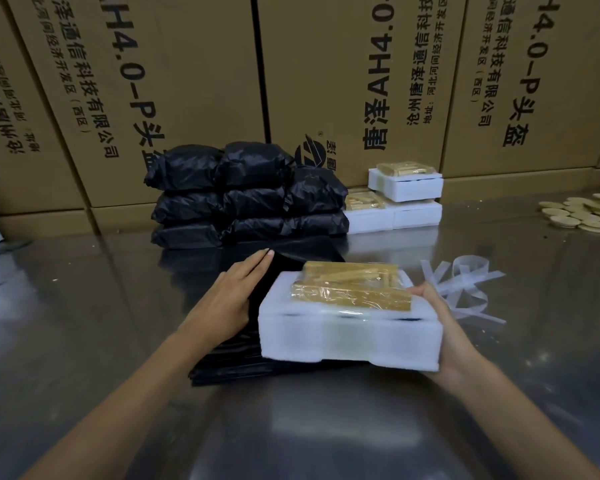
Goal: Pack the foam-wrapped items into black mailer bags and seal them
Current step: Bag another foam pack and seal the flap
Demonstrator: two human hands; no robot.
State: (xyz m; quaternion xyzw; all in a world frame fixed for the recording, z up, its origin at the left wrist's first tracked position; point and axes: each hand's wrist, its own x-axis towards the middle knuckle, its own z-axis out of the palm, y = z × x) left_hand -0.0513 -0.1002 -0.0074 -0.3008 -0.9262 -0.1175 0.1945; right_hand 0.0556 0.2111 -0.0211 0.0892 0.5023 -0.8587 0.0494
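A: How was the foam-wrapped item (350, 323) placed?

B: It was seen at lower centre of the frame, lifted a little above a flat stack of black mailer bags (229, 358). A clear-wrapped bundle of tan pieces (354, 285) was carried on its top.

A: And the hands?

B: The item's right end was gripped by the right hand (444, 327), thumb on top and the fingers hidden beneath the foam. The left hand (229, 299) was laid flat on the stack, fingers straight and together; nothing was held by it.

A: What was noted farther back?

B: At centre, a pile of filled black mailer bags (250, 195) was stacked against printed cardboard cartons (326, 81). Just to its right, more foam-wrapped items (402, 202) were stacked, the topmost one set upon the others.

A: Anything at the right side?

B: Loose white strips (465, 282) were left on the shiny metal table (84, 306), near the right hand. Pale round discs (582, 213) were heaped at the right edge, well apart from the rest.
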